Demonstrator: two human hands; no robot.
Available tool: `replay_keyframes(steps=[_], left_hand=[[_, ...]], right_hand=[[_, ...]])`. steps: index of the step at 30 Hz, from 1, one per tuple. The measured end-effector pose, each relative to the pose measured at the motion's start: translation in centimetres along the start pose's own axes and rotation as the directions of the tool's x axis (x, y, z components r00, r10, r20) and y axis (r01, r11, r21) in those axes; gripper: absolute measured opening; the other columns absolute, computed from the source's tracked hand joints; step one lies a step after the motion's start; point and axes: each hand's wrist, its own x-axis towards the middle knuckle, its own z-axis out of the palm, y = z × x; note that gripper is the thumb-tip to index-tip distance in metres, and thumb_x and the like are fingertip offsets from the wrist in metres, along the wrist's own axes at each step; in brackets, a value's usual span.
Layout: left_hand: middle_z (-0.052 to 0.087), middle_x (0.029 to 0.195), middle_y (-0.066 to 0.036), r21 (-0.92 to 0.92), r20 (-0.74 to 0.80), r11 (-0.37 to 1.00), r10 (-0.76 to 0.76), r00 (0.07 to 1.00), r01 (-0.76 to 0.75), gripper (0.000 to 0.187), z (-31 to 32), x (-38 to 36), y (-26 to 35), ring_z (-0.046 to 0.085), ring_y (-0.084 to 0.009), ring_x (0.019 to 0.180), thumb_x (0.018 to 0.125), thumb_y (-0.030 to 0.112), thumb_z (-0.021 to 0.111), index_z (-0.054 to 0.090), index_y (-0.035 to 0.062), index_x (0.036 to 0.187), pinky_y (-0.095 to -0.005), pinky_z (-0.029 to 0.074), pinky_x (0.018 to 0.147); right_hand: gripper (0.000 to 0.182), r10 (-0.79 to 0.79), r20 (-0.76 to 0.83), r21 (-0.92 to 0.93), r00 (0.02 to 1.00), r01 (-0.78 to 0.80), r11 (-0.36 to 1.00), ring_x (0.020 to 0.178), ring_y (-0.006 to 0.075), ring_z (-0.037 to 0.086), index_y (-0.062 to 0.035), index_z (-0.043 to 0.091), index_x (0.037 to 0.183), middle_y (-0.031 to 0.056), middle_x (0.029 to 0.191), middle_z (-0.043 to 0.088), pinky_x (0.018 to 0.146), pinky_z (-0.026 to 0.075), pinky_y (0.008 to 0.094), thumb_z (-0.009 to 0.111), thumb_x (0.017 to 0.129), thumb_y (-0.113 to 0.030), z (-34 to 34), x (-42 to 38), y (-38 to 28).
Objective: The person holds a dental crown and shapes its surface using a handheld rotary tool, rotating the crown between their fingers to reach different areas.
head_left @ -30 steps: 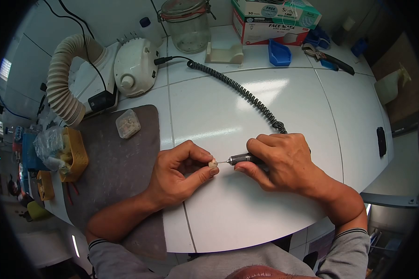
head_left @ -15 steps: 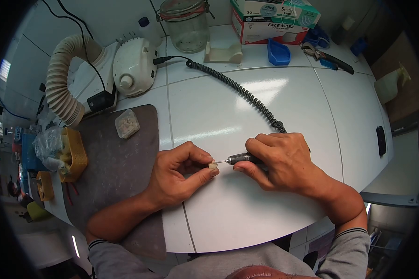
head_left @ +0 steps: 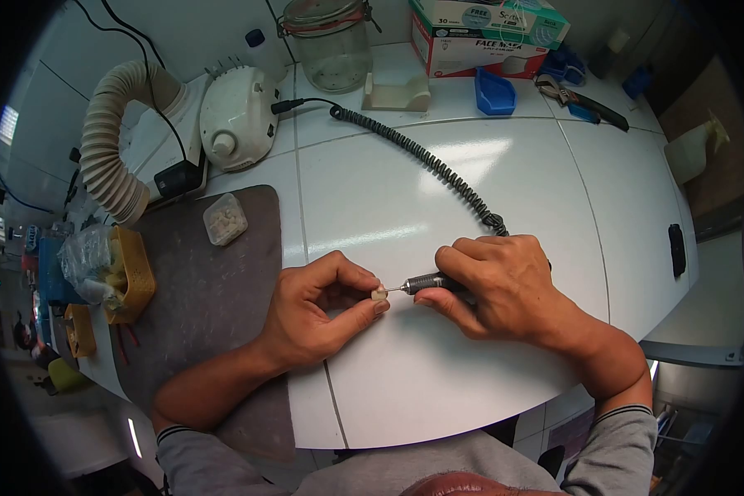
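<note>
Between the thumb and fingertips of my left hand [head_left: 318, 310] is a small cream-coloured piece [head_left: 379, 294], tooth-like in size; its exact kind is too small to tell. My right hand [head_left: 504, 285] is closed around a dark rotary handpiece [head_left: 430, 283] with a silver collar. The thin metal bit of the handpiece points left and meets the piece, or nearly so. A coiled black cord [head_left: 422, 161] runs from behind my right hand up to the white control unit [head_left: 238, 120].
A clear box of small pale pieces [head_left: 225, 220] lies on the grey mat [head_left: 215, 331]. Left of it stands a yellow basket [head_left: 132, 277]. A ribbed hose [head_left: 103, 140], glass jar [head_left: 335, 58], blue tray [head_left: 494, 93] and face mask boxes [head_left: 479, 54] line the back.
The small cream piece has turned slightly between my left fingertips, and the handpiece has shifted a touch. Both hands stay in nearly the same place.
</note>
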Motion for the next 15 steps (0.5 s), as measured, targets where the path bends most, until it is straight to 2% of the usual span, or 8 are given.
replay_keyframes(steps=[9,12,15], left_hand=[[0.077,0.109,-0.014,-0.001,-0.003,1.0,0.015,1.0,-0.015,0.02,0.01,0.02,-0.16,0.078,-0.0165,0.101,0.095,-0.005,0.083,0.069,-0.0032,0.11,-0.0301,0.065,0.091],[0.077,0.11,-0.013,0.003,0.004,1.0,0.02,1.0,-0.02,0.02,0.0,0.02,-0.19,0.078,-0.0163,0.102,0.095,-0.006,0.083,0.07,-0.003,0.111,-0.03,0.065,0.091],[0.076,0.11,-0.012,0.015,0.001,1.0,0.025,1.0,-0.025,0.021,-0.04,-0.02,-0.25,0.077,-0.0156,0.103,0.095,-0.006,0.081,0.071,-0.0025,0.113,-0.0298,0.064,0.092]], right_hand=[[0.048,-0.014,0.045,-0.003,0.999,0.014,1.0,0.055,0.024,0.069,-0.0108,0.07,0.085,0.0048,0.068,0.067,0.045,0.046,0.0377,0.072,0.104,-0.055,-0.15,0.01,0.05],[0.048,0.026,0.014,-0.003,1.0,-0.026,1.0,0.055,0.0242,0.069,-0.0106,0.07,0.085,0.0049,0.068,0.067,0.045,0.047,0.0378,0.072,0.104,-0.055,-0.05,0.01,-0.09],[0.048,-0.004,0.005,-0.001,1.0,0.004,1.0,0.055,0.0243,0.069,-0.0104,0.071,0.086,0.005,0.068,0.067,0.045,0.047,0.038,0.072,0.104,-0.055,-0.02,-0.02,0.05]])
